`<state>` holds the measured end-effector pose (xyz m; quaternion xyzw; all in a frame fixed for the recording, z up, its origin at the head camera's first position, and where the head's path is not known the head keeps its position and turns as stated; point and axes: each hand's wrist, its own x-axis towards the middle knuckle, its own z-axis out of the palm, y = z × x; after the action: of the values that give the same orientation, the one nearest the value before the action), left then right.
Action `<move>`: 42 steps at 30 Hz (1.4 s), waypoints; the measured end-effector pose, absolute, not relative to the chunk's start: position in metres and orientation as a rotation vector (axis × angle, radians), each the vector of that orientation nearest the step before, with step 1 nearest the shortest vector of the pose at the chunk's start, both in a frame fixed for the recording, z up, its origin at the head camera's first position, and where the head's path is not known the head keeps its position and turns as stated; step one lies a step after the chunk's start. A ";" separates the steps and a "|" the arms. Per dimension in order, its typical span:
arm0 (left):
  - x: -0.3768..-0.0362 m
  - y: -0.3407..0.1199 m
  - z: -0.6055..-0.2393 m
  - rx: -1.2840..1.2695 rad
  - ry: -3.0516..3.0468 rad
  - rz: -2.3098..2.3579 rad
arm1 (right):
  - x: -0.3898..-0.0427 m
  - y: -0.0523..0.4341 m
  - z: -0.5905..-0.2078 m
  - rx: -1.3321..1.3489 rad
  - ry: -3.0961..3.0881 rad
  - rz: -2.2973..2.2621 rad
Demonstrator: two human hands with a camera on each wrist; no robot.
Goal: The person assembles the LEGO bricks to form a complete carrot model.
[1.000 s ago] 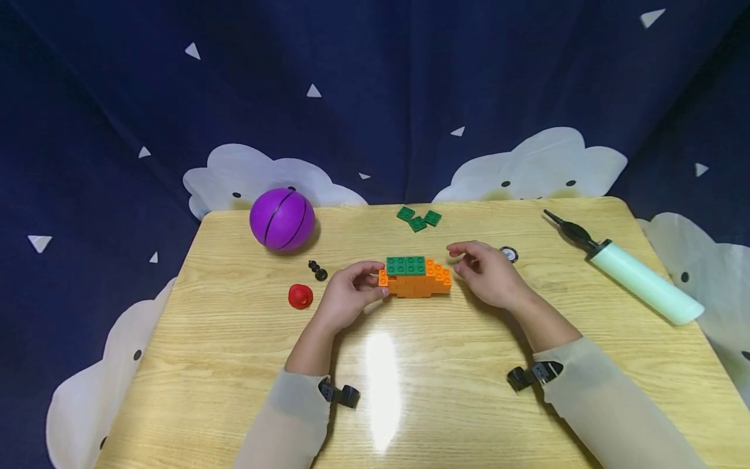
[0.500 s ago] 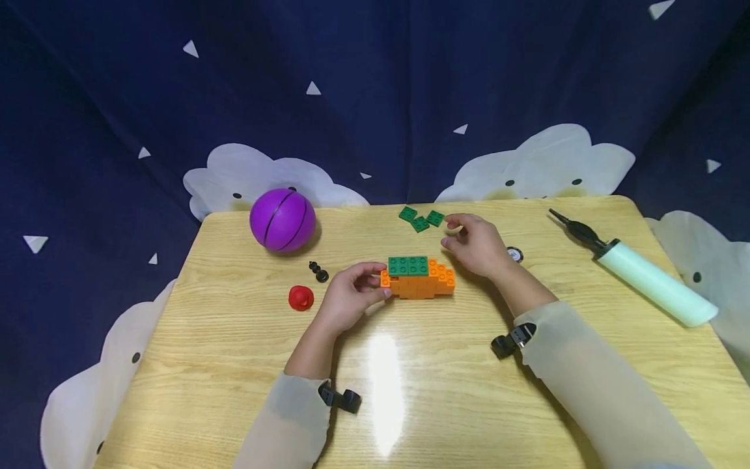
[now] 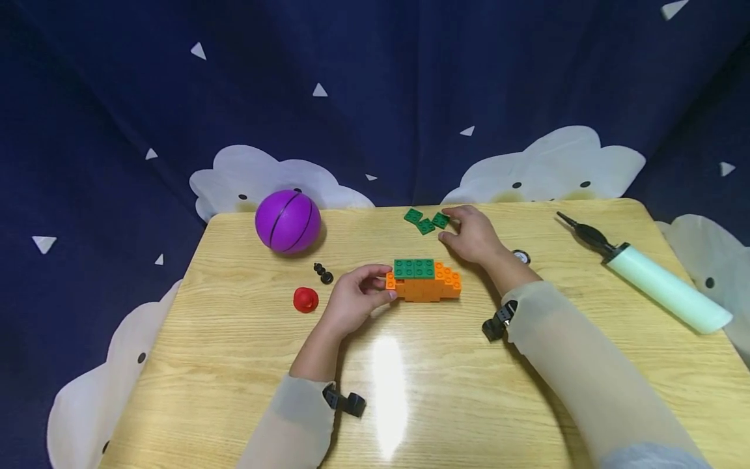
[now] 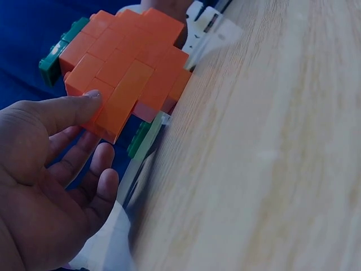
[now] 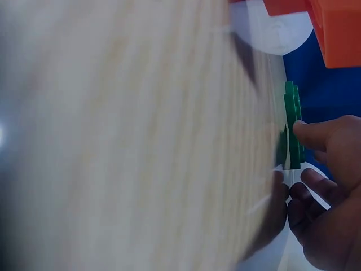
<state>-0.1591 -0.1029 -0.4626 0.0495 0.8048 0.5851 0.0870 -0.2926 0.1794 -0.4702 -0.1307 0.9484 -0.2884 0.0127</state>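
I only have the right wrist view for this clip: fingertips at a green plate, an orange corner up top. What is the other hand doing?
Observer: The left hand holds the left end of the orange brick build; its thumb presses on the orange bricks.
Operator: Is anything green on that build?
Observer: Yes, green plates cover its top towards the left; the stepped right end is bare orange.
Operator: How many loose green plates are by the right hand?
Observer: Three loose green plates near the table's far edge; the right hand touches the rightmost one.
Operator: Anything else on the table?
Observer: A purple ball far left, a pale green hand pump far right.
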 end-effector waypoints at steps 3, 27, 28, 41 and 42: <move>-0.159 -0.103 -0.462 0.140 2.408 1.742 | -0.299 0.178 -0.471 -0.436 2.965 -0.844; -0.159 -0.100 -0.464 0.144 2.440 1.718 | -0.269 0.200 -0.455 -0.338 2.919 -0.992; -0.159 -0.100 -0.464 0.144 2.440 1.719 | -0.266 0.201 -0.454 -0.347 2.914 -1.006; -0.158 -0.100 -0.463 0.142 2.440 1.720 | -0.221 0.201 -0.424 -0.667 2.927 -1.177; -0.158 -0.100 -0.463 0.143 2.439 1.721 | -0.217 0.201 -0.421 -0.684 2.926 -1.186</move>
<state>-0.1582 -0.0996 -0.4630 0.0478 0.8136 0.5743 0.0766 -0.2171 0.2006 -0.4213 -0.2117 0.9049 -0.3667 -0.0443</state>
